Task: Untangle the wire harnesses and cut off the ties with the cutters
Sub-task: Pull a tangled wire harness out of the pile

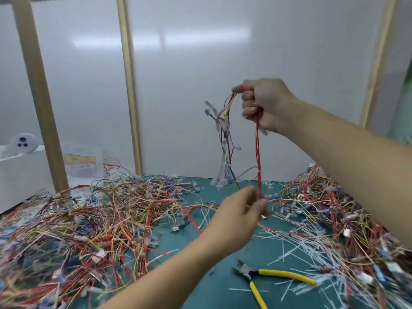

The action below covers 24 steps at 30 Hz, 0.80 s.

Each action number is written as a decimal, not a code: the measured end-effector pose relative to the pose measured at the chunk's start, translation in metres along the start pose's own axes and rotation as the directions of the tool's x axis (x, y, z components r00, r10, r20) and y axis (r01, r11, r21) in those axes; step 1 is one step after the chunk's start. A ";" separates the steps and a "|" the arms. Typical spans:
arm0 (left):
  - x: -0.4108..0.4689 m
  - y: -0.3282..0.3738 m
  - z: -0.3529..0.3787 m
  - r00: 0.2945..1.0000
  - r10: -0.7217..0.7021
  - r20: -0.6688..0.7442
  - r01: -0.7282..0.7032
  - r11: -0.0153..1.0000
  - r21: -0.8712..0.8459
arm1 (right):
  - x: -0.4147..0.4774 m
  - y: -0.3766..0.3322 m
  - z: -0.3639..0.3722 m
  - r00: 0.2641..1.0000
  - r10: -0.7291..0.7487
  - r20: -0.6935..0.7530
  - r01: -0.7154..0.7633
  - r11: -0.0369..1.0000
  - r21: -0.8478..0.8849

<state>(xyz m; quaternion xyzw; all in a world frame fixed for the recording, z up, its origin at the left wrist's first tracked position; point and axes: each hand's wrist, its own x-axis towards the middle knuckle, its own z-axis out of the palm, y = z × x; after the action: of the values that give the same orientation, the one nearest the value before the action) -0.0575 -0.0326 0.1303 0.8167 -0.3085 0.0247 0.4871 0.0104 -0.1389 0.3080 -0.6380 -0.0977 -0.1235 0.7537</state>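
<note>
Cutters [252, 273] lying unused on bench [200, 248], nearest. Left grip [240, 210] pinching red wire [258, 157] low; beyond, right grip [263, 101] clenched round harness [225, 139], held above bench. Likely trouble: sharp tug snagging dangling connectors, tightening knots instead of freeing.

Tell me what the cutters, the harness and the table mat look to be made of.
Cutters: dark metal jaws with a dull grey sheen; handles sleeved in bright yellow, likely soft plastic or rubber. Harness: thin wires in red and yellow insulation, probably plastic. Mat: matte green sheet lying flat, no glare, perhaps rubber or vinyl.
</note>
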 end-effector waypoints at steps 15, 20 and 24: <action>0.042 0.009 -0.044 0.999 -0.029 -0.020 0.010 0.777 -0.629 | -0.075 0.096 -0.087 0.973 -0.093 -0.209 -0.051 0.802 -0.595; 0.034 -0.044 -0.017 0.999 0.010 -0.030 -0.025 0.835 -0.550 | -0.148 0.153 -0.072 0.976 0.203 0.078 -0.165 0.925 -0.342; 0.026 -0.060 -0.007 0.998 0.062 0.017 -0.052 0.931 -0.362 | -0.155 0.174 -0.077 0.990 0.085 0.109 -0.036 0.920 -0.390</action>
<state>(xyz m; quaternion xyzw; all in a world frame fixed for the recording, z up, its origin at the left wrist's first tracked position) -0.0032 -0.0193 0.0958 0.7042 -0.3381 -0.0297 0.6237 -0.0836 -0.1786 0.0850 -0.7834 -0.0981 -0.0769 0.6088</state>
